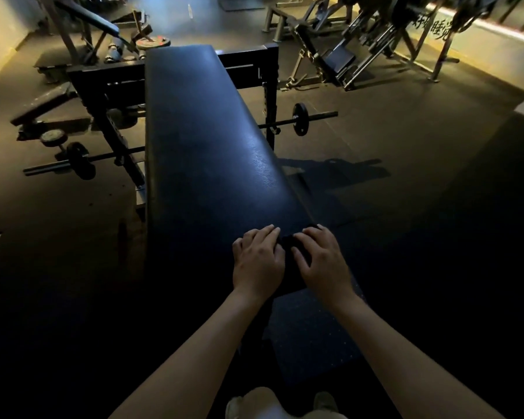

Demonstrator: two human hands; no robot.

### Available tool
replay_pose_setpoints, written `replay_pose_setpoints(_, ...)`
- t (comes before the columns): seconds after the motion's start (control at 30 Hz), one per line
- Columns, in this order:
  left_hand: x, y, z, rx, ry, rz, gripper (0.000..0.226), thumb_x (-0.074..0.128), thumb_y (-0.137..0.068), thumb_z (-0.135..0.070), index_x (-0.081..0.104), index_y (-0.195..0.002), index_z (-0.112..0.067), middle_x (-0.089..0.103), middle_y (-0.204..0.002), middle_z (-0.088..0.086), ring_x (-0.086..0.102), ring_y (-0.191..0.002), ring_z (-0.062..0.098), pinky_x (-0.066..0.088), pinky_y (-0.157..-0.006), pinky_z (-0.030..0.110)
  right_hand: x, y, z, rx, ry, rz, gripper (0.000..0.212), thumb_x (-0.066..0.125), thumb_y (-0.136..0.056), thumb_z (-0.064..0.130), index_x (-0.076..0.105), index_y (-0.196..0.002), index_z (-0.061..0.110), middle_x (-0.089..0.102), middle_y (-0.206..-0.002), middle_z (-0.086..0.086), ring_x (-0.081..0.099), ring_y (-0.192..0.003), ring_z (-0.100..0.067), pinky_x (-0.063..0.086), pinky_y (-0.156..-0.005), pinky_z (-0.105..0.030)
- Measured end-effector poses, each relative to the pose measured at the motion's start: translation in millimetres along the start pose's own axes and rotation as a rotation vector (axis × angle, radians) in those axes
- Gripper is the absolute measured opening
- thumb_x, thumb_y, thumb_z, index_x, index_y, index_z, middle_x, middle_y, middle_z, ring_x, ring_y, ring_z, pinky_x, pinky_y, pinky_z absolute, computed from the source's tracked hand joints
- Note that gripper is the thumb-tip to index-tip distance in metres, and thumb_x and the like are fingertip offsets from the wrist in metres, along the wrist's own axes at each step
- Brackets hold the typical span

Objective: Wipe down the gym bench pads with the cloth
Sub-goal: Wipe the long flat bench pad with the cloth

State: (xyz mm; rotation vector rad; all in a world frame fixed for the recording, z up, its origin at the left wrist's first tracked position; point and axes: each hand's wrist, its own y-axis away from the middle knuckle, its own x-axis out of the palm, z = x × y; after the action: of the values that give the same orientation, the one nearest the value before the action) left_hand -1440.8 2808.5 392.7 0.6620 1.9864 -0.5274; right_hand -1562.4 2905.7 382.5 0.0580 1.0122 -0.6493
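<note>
Right now the left hand (259, 261) and right hand (325, 258) lie side by side on a dark cloth (288, 241) at the near end of the bench pad (206, 140). Each grip is bent-fingered; whether it pinches or only presses, I cannot tell.

single cam, head-worn, wide-angle. looks fwd & steeply down from above the near end of the bench pad (206, 140), facing along its length twd the far gym floor (406, 131). left hand (259, 261) & right hand (324, 258) sit close, lower centre; edges bend w/ lens distortion.
</note>
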Motion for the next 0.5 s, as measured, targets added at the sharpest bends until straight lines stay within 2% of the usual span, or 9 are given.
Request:
replay_pose_setpoints(0.07,9.5,-4.2,-18.9,-0.002,0.01,0.011,0.055,0.029,-0.097,-0.039,0.049,-0.146,-0.025,0.045,-0.153,-0.007,0.03,-0.141,0.013,0.016,-0.115,0.038,0.6,-0.3,-8.0,0.001,-0.024,0.012,0.033,0.061,-0.097,0.025,0.063,-0.128,0.014,0.054,-0.136,-0.005,0.035,-0.141,-0.026,0.027,-0.111,-0.03)
replay_pose_setpoints(0.13,16.0,-7.8,-28.1,-0.031,0.006,-0.011,0.057,0.027,-0.095,-0.041,0.05,-0.145,-0.026,0.046,-0.152,-0.009,0.032,-0.14,0.012,0.017,-0.114,0.038,0.6,-20.8,-13.9,0.007,-0.083,0.028,0.032,0.061,-0.097,0.022,0.065,-0.127,0.011,0.056,-0.132,-0.008,0.04,-0.136,-0.027,0.03,-0.115,-0.034)
replay_pose_setpoints(0.2,19.4,-9.1,-29.6,-0.054,-0.022,-0.051,0.056,0.028,-0.095,-0.041,0.052,-0.144,-0.027,0.049,-0.15,-0.011,0.036,-0.138,0.012,0.021,-0.112,0.039,-2.3,-52.1,-23.5,0.039,-0.155,0.046,0.031,0.061,-0.096,0.02,0.066,-0.125,0.009,0.059,-0.128,-0.007,0.049,-0.127,-0.025,0.037,-0.11,-0.035)
replay_pose_setpoints(0.27,22.0,-7.7,-28.9,-0.047,-0.066,-0.084,0.058,0.025,-0.095,-0.043,0.055,-0.142,-0.027,0.051,-0.148,-0.012,0.039,-0.135,0.012,0.025,-0.11,0.04,-6.0,-75.9,-31.9,0.054,-0.215,0.088,0.03,0.06,-0.097,0.02,0.066,-0.124,0.01,0.061,-0.125,-0.005,0.055,-0.119,-0.023,0.039,-0.104,-0.029)
replay_pose_setpoints(0.4,28.8,-6.4,-31.5,-0.064,-0.119,-0.169,0.051,0.03,-0.097,-0.041,0.061,-0.135,-0.027,0.058,-0.141,-0.012,0.046,-0.129,0.013,0.032,-0.106,0.041,-3.0,-66.7,-42.2,0.028,-0.234,0.133,0.044,0.053,-0.094,0.036,0.059,-0.133,0.015,0.059,-0.131,-0.004,0.044,-0.129,-0.026,0.033,-0.113,-0.04)
replay_pose_setpoints(0.5,33.3,-7.4,-37.7,-0.094,-0.085,-0.202,0.049,0.033,-0.097,-0.038,0.062,-0.134,-0.025,0.06,-0.14,-0.01,0.046,-0.128,0.014,0.03,-0.108,0.041,-5.7,-32.1,-51.0,0.056,-0.249,0.096,0.054,0.053,-0.093,0.042,0.048,-0.142,0.02,0.056,-0.134,-0.002,0.044,-0.125,-0.024,0.028,-0.104,-0.029)
